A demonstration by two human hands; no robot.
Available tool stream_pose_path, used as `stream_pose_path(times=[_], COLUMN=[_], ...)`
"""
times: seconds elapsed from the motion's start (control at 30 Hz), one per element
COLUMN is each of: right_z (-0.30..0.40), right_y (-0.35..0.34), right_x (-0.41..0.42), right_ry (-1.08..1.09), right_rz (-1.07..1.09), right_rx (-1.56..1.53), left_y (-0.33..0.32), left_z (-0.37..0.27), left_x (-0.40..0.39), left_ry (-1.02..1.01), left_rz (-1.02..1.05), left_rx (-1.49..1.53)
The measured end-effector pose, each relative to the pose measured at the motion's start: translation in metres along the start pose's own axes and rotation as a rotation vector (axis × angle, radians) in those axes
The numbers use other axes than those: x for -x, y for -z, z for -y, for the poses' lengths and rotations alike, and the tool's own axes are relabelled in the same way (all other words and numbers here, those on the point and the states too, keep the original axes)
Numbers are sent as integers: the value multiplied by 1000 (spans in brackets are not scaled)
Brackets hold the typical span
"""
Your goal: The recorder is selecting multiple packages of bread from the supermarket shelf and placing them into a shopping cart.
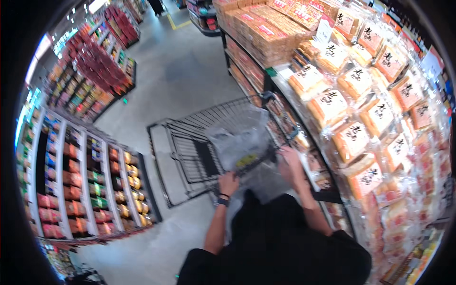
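A black wire shopping cart (190, 142) stands before me, angled across the aisle. My left hand (228, 183), with dark bands at its wrist, is closed around the left part of the cart's handle (251, 164). At the handle's right end is my right hand (289, 161), its fingers curled and slightly blurred. Inside the cart's basket lies a translucent plastic bag (239, 133); something yellow-green (246, 160) shows near its lower edge, too unclear to name.
Close on the right, a display (336, 181) holds several plastic-wrapped bread packs (327, 107). Beyond them are stacked boxed packages (263, 34). Shelves of jars and packets (83, 171) stand left. A red stacked display (98, 64) is farther off. Grey floor (188, 64) runs ahead between them.
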State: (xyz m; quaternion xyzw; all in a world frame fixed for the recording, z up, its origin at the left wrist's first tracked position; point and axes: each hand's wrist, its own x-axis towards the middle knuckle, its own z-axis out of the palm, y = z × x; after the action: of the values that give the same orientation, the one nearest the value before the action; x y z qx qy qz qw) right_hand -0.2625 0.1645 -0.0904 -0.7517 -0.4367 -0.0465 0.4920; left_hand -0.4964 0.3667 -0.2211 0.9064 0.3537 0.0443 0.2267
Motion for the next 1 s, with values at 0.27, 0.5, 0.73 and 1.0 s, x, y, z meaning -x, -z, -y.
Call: stream_pose_path(times=[0.27, 0.5, 0.73, 1.0], right_z=[-42, -48, -57, -19], right_y=[-87, -73, -26, 16], right_x=[36, 64, 93, 163], right_ry=[12, 78, 99, -34], right_rz=[522, 594, 592, 728], right_rx=[333, 446, 355, 308], left_y=[14, 7, -9, -38], left_z=[-7, -29, -68, -84], left_x=[11, 53, 90, 190], left_ry=[-6, 75, 112, 101], left_rz=[-90, -134, -65, -133], left_rx=[119, 77, 148, 120])
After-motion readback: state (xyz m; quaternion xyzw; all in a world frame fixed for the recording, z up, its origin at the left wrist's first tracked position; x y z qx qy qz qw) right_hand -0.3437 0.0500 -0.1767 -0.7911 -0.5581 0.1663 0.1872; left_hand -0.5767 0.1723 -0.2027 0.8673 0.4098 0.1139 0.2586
